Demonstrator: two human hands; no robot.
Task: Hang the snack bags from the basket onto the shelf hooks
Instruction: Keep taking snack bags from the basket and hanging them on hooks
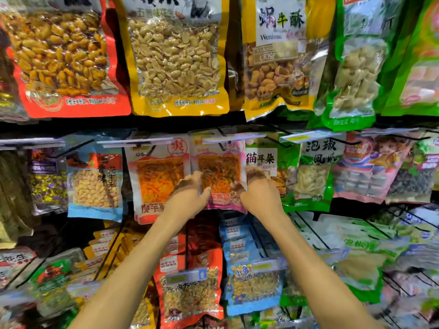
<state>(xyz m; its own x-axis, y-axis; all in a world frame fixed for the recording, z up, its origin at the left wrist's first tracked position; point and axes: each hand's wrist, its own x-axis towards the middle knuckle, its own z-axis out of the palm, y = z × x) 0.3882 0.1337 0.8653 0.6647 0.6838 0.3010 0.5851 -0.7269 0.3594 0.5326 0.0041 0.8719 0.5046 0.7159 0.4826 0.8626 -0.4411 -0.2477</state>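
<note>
Both hands are up at the middle row of the shelf, one on each side of a pink snack bag [221,170]. The left hand [190,193] grips its lower left edge, thumb on the front and fingers curled round the back. The right hand [259,191] pinches the lower right edge the same way. The bag is upright, wedged between an orange bag [159,181] touching its left side and a green bag [268,160] on its right. Its top sits behind a price tag [228,138] under a black hook [219,130], so I honestly can't tell if it's on the hook. A yellow peanut bag [175,58] hangs in the row above.
</note>
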